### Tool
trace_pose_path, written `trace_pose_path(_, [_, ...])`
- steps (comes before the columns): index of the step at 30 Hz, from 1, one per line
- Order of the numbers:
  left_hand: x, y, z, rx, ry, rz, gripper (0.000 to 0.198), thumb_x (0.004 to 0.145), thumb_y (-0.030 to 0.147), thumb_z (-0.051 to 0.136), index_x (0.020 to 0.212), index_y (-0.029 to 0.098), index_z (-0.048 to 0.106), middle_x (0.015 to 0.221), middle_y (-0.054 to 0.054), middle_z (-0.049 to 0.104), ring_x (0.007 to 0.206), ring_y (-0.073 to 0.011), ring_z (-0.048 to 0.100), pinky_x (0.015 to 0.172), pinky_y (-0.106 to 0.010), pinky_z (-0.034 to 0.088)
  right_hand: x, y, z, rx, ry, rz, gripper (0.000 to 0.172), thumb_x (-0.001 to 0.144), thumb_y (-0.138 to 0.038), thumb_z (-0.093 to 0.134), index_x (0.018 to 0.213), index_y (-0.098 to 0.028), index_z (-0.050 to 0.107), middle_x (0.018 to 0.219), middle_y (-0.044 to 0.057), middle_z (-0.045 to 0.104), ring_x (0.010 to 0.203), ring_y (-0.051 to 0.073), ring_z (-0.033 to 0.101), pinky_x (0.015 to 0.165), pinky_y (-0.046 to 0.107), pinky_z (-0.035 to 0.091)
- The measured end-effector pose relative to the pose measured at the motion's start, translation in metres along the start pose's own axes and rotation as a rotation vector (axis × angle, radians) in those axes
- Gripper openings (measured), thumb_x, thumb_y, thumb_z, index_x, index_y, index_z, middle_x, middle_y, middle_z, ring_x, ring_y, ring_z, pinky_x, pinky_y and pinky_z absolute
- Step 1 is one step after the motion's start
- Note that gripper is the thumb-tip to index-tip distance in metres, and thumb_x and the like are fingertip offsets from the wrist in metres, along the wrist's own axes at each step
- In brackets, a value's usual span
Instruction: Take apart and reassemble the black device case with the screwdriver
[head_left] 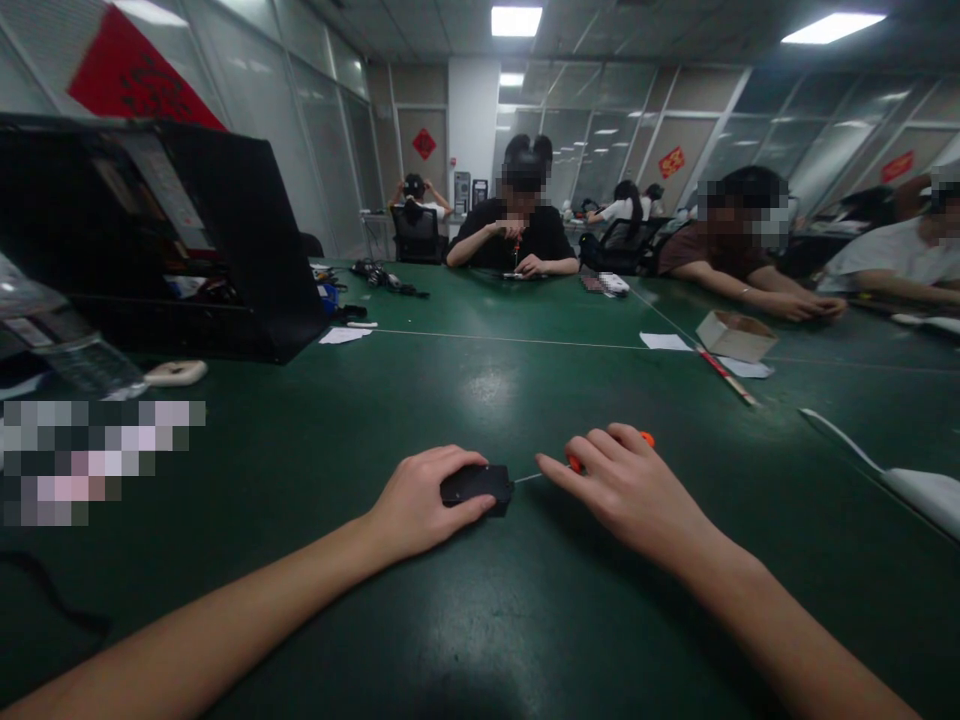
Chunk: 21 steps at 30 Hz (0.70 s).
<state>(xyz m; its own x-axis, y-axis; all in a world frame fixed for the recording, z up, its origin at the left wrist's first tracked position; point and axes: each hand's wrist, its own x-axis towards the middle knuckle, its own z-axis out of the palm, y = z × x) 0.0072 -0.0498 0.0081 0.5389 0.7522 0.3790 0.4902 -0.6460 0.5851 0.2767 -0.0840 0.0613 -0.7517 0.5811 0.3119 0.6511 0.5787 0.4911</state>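
Note:
On the green table (480, 610), a small black box (478, 485) lies gripped between the thumb and fingers of my left hand (424, 500). My right hand (626, 490) is wrapped round the orange handle of a screwdriver (528, 478); most of the handle is hidden by my fingers. The thin metal shaft points left, its tip meeting the right end of the box. Whether the tip sits in a screw is too small to tell.
A black open case (285, 260) stands at the left with a clear plastic bottle (82, 345) beside it. To the right are a cardboard box (735, 336), a red stick (724, 375) and a white object with a cable (922, 495). Across the table a person (517, 235) sits working.

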Motion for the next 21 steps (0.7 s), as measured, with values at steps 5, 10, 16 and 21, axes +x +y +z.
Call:
trace_pose_path(5, [-0.001,0.0,0.0,0.01,0.001,0.001,0.037,0.084,0.043,0.067,0.113,0.021,0.066,0.109,-0.008,0.071,0.099,-0.024,0.066,0.089,-0.038,0.05,-0.001,-0.001,0.002,-0.013,-0.011,0.01,0.035,0.096,-0.012,0.043,0.121,-0.021,0.065,0.091,0.01,0.065,0.084,0.024,0.053,0.083,0.04,0.033])
trace_pose_path(10, [0.0,-0.001,-0.001,0.023,-0.016,0.006,0.036,0.085,0.043,0.066,0.112,0.021,0.065,0.109,-0.007,0.071,0.1,-0.0239,0.065,0.09,-0.038,0.049,-0.001,0.002,0.001,0.008,-0.004,-0.004,0.035,0.096,-0.012,0.042,0.119,-0.021,0.066,0.093,0.011,0.065,0.083,0.024,0.053,0.082,0.04,0.033])
trace_pose_path(16, [0.0,-0.003,0.0,0.043,-0.036,0.025,0.033,0.084,0.042,0.066,0.11,0.021,0.065,0.107,-0.006,0.071,0.098,-0.024,0.064,0.089,-0.038,0.049,-0.001,-0.001,0.011,0.209,-0.103,0.019,0.032,0.096,-0.013,0.046,0.119,-0.025,0.066,0.087,0.007,0.065,0.075,0.018,0.055,0.072,0.032,0.033])
trace_pose_path(21, [0.001,-0.001,0.002,0.027,-0.038,0.031,0.033,0.085,0.043,0.066,0.109,0.02,0.065,0.105,-0.007,0.071,0.097,-0.0241,0.064,0.087,-0.038,0.049,0.002,-0.017,0.022,0.417,-0.193,0.049,0.027,0.1,-0.02,0.046,0.12,-0.024,0.063,0.089,0.004,0.066,0.075,0.015,0.058,0.067,0.028,0.035])
